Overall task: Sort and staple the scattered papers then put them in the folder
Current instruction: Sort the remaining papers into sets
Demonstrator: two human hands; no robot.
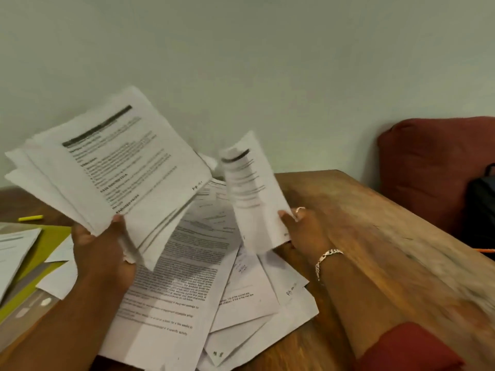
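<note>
My left hand (pixel 103 253) grips a fanned stack of printed sheets (pixel 107 162) by its lower edge, lifted above the table. My right hand (pixel 302 231) pinches a single printed sheet (pixel 251 191) by its bottom corner; this sheet is upright and blurred. Under both hands a loose pile of scattered papers (pixel 192 285) lies on the wooden table (pixel 375 236). A yellow-green folder (pixel 51 239) lies at the left edge with a few sheets (pixel 13 253) on it. No stapler is in view.
A yellow highlighter (pixel 30 218) lies on the table at the far left. A red cushion (pixel 434 167) and a dark bag (pixel 482 210) sit beyond the table's right side. A pale wall stands right behind the table.
</note>
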